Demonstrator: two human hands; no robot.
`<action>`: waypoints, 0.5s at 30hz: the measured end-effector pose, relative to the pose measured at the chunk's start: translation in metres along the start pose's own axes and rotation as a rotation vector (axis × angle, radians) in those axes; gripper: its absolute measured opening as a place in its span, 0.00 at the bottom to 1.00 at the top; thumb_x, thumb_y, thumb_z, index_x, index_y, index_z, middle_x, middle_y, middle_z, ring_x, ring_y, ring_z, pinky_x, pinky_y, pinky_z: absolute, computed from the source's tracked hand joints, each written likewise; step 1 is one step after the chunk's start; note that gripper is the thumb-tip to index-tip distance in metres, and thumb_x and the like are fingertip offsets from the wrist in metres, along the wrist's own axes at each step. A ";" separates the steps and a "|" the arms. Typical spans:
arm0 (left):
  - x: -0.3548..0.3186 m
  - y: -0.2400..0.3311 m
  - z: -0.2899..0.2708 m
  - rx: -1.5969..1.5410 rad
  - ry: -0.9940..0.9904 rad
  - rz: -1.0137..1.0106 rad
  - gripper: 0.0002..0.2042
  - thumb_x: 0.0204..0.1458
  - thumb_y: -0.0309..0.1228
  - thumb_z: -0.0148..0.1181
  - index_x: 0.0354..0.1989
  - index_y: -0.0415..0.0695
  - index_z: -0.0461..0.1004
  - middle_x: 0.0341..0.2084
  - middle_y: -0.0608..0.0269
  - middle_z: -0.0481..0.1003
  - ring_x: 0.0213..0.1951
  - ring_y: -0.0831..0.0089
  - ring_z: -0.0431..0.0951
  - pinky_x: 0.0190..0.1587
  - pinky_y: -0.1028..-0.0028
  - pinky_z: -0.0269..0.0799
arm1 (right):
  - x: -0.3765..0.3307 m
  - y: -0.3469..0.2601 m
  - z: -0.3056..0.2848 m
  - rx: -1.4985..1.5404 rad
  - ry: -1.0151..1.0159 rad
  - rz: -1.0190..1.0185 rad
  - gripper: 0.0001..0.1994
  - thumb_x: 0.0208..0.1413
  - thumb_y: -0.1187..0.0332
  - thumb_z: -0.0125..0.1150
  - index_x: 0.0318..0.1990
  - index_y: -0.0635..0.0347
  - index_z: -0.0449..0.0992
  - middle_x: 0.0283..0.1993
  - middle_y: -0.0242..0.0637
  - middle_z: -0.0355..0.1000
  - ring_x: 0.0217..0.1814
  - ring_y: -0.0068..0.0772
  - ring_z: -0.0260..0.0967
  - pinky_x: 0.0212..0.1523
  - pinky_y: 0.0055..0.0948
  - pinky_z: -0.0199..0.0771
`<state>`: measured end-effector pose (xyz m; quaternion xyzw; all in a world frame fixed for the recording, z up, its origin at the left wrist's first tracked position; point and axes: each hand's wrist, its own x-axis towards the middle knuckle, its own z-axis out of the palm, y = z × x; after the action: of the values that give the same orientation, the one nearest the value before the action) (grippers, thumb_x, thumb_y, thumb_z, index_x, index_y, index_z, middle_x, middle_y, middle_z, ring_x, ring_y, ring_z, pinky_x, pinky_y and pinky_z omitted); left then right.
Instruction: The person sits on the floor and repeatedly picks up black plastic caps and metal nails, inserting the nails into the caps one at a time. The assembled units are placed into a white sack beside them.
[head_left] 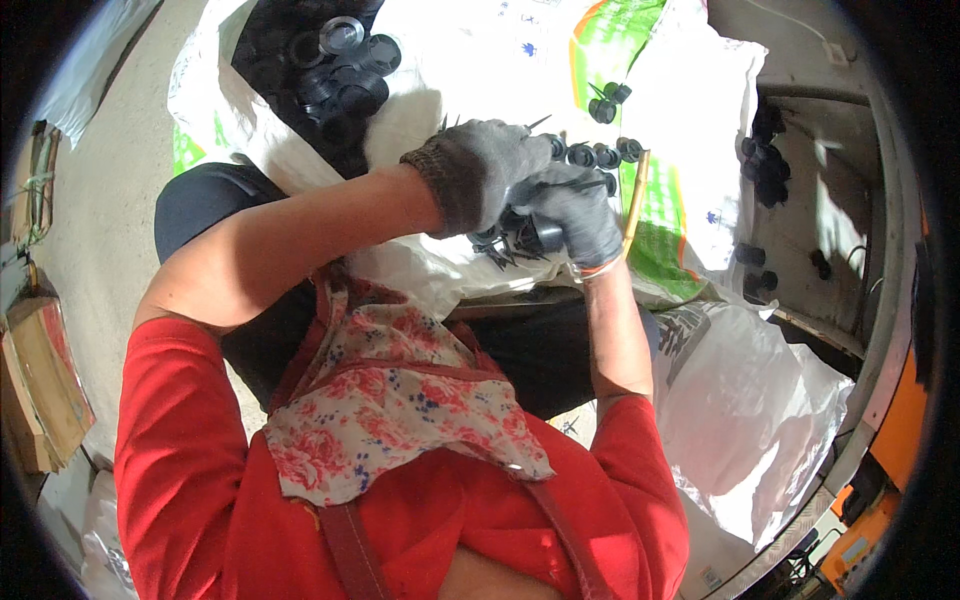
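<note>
Both of my hands wear grey gloves and meet over a white sack [470,60] spread in front of me. My left hand [487,168] is closed, its fingertips curled toward the right hand. My right hand [572,212] is also closed, just beside it. What either grips is hidden between the gloves. Below them lies a cluster of black plastic pieces with thin spiky ends [522,238]. A row of small round black plastic parts [581,154] runs just beyond my right hand. By that wrist, a thin bamboo stick [637,205] lies across the sack's green band.
A heap of black plastic rings [345,75] lies on dark material at the far left. Two or three loose black parts [603,108] rest farther up the sack. At right, a grey tray [835,235] holds more black pieces, with a clear plastic bag [752,400] nearer me.
</note>
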<state>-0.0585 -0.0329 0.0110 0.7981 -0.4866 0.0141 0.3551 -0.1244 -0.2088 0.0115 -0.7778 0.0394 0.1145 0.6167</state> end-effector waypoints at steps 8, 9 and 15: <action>-0.007 -0.031 0.012 -1.585 -0.013 -0.555 0.18 0.52 0.29 0.54 0.53 0.43 0.67 0.48 0.59 0.70 0.48 0.70 0.72 0.51 0.71 0.70 | 0.015 0.013 0.005 1.286 0.265 0.012 0.07 0.58 0.67 0.51 0.35 0.60 0.73 0.33 0.35 0.72 0.39 0.30 0.69 0.45 0.29 0.71; -0.008 -0.022 0.014 -1.767 -0.039 -0.632 0.20 0.52 0.30 0.56 0.54 0.41 0.64 0.49 0.56 0.69 0.51 0.67 0.70 0.53 0.66 0.69 | 0.015 0.012 0.010 1.128 0.303 -0.035 0.07 0.58 0.67 0.52 0.36 0.61 0.73 0.33 0.35 0.72 0.39 0.29 0.69 0.45 0.29 0.71; 0.001 -0.009 0.006 -1.383 -0.128 -0.505 0.26 0.47 0.39 0.62 0.52 0.38 0.65 0.43 0.51 0.73 0.46 0.61 0.74 0.52 0.64 0.71 | 0.020 0.021 0.037 0.407 0.568 -0.189 0.14 0.53 0.78 0.52 0.48 0.65 0.66 0.45 0.38 0.68 0.45 0.28 0.66 0.48 0.26 0.69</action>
<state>-0.0527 -0.0348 0.0015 0.4790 -0.2056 -0.4245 0.7403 -0.1137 -0.1764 -0.0209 -0.6403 0.1592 -0.1737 0.7311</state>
